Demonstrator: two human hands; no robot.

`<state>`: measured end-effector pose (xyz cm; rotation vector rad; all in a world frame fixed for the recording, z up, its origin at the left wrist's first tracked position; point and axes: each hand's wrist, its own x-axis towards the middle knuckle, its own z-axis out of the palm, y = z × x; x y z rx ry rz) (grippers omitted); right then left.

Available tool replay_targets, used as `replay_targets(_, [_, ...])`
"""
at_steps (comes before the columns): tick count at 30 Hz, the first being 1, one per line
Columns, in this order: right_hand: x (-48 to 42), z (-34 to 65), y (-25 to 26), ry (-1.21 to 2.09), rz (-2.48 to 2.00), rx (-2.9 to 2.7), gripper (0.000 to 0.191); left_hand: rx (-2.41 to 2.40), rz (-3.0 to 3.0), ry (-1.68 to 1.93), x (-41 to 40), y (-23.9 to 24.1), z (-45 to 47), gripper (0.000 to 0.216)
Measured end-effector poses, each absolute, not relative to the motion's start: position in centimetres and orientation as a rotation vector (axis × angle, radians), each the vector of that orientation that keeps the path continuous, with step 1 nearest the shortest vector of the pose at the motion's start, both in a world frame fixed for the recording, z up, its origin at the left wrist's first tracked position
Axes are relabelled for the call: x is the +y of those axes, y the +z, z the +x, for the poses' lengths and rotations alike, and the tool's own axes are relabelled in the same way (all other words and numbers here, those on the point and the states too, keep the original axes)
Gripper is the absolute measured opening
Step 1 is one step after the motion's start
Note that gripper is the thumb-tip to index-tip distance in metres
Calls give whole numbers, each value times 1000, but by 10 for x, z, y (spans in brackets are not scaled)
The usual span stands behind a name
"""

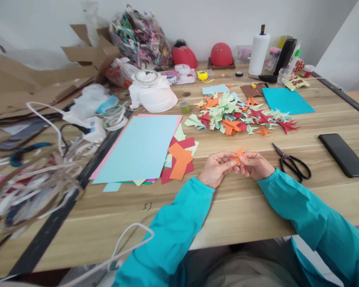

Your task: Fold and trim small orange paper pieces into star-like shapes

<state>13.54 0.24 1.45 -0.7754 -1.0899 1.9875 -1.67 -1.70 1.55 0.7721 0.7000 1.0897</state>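
Observation:
My left hand (217, 168) and my right hand (255, 163) meet over the table's front half. Between their fingertips they pinch a small folded orange paper piece (240, 153); its pointed end sticks up above the fingers and the rest is partly covered. Beyond the hands lies a heap of folded paper pieces (231, 107) in pale green, orange, red and blue. Left of my left hand, cut orange paper (181, 159) lies on red and green pieces. Black-handled scissors (293, 161) rest, blades apart, right of my right hand.
A stack of coloured sheets (140, 147) lies left, a black phone (344, 155) right. A turquoise sheet (287, 100) sits behind the heap. At the back stand a white paper roll (259, 54) and bottles. Ribbons, a white cord (137, 226) and cardboard (38, 81) crowd the left.

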Motion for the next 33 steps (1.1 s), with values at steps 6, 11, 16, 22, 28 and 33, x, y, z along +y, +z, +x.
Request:
replay_targets(6, [4, 134, 11, 1956, -870, -1045, 30, 741, 748, 1109, -16, 13, -15, 27])
replay_targets(11, [4, 133, 10, 1931, -878, -1025, 34, 798, 737, 1149, -16, 13, -14, 29])
replay_targets(16, [3, 134, 12, 1881, -904, -1051, 32, 796, 754, 1137, -17, 15, -14, 28])
replay_targets(22, [4, 135, 16, 1865, -953, -1033, 34, 783, 748, 1107, -16, 13, -15, 29])
replay_targets(28, [4, 136, 14, 1869, -966, -1033, 34, 775, 775, 1104, -16, 12, -17, 28])
replay_targets(33, [5, 136, 14, 1834, -950, -1044, 34, 731, 722, 1093, -16, 15, -17, 27])
